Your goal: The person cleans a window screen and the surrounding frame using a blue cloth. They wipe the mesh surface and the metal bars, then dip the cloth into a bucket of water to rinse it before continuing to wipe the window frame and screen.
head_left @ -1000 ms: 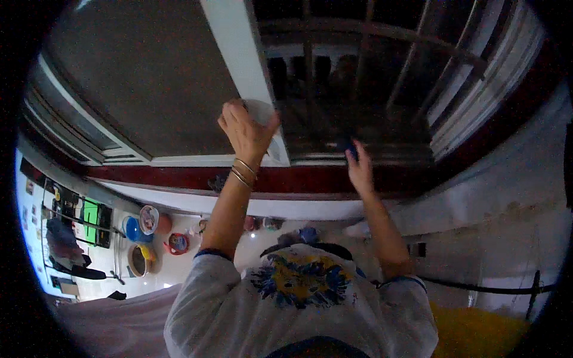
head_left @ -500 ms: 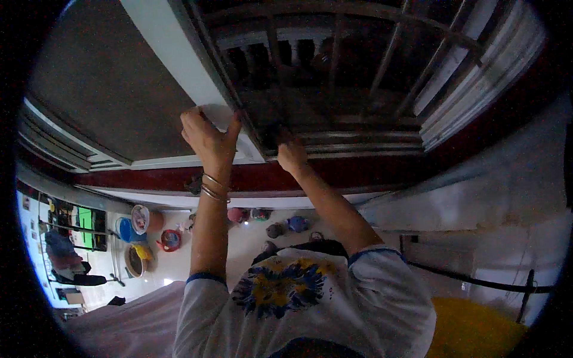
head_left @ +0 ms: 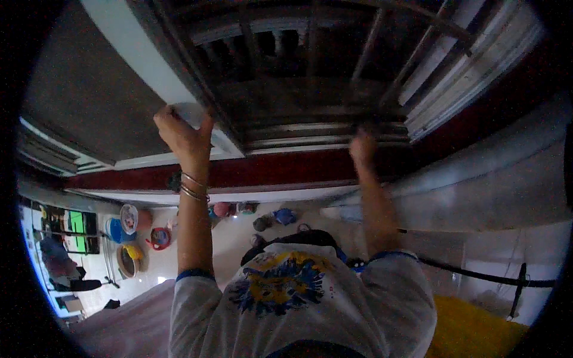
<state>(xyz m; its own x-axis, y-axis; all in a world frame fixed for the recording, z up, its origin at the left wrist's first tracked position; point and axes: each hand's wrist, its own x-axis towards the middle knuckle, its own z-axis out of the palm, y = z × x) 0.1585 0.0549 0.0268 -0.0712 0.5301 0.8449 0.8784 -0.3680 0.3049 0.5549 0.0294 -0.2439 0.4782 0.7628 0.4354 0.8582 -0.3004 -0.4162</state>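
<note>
My left hand (head_left: 186, 136) grips the lower corner area of a white sliding window sash (head_left: 134, 48), fingers curled at one side and thumb at the other. Bangles circle that wrist. My right hand (head_left: 363, 149) is closed over the window track (head_left: 298, 142), near its right end. Motion smears its fingers, and a dark, unclear patch shows at the fingertips. The metal rails of the track run between both hands, along the dark red sill (head_left: 286, 164). A dark mesh screen (head_left: 83, 89) fills the sash on the left.
Metal window bars (head_left: 367, 48) stand beyond the opening. Below lie a blue bucket (head_left: 117, 231), a red basin (head_left: 159, 238) and several small objects on the floor (head_left: 230, 241). A clothes rack stands far left. Yellow cloth (head_left: 471, 328) is at lower right, pinkish cloth (head_left: 131, 310) at lower left.
My right hand has moved right along the track, from beside the sash to near the right window jamb. My left hand stays on the sash; the whole view has shifted slightly.
</note>
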